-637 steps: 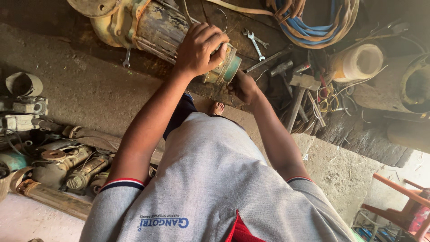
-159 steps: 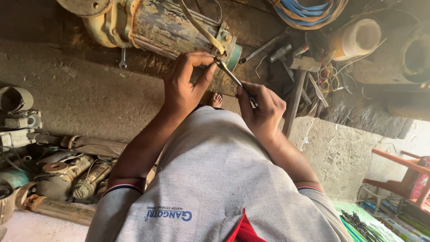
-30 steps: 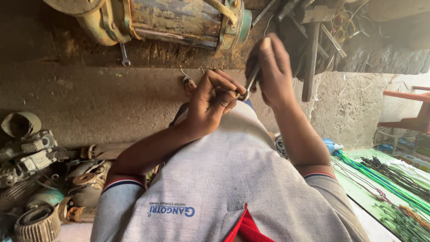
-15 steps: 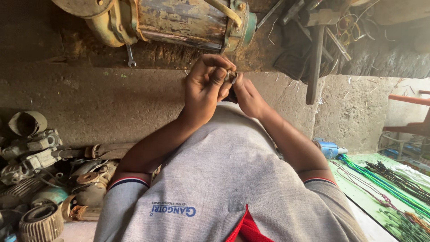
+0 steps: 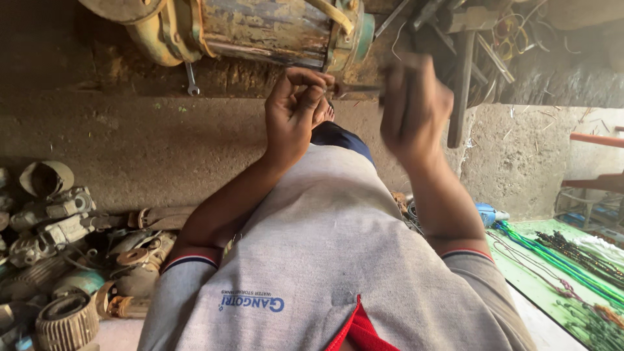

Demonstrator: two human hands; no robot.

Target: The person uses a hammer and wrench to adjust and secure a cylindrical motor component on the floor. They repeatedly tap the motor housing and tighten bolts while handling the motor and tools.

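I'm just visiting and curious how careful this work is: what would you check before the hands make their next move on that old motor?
1. Left hand pinches the tip of the thin tool: ok.
2. Right hand grips the tool's other end: cannot tell, blurred by motion.
3. Rusty motor lies steady on the ground: ok.
4. Small wrench within reach beside the motor: ok.
5. Loose wires clear of both hands: ok.

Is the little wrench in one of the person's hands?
No, the small wrench lies on the dirt by the rusty motor, away from both hands.
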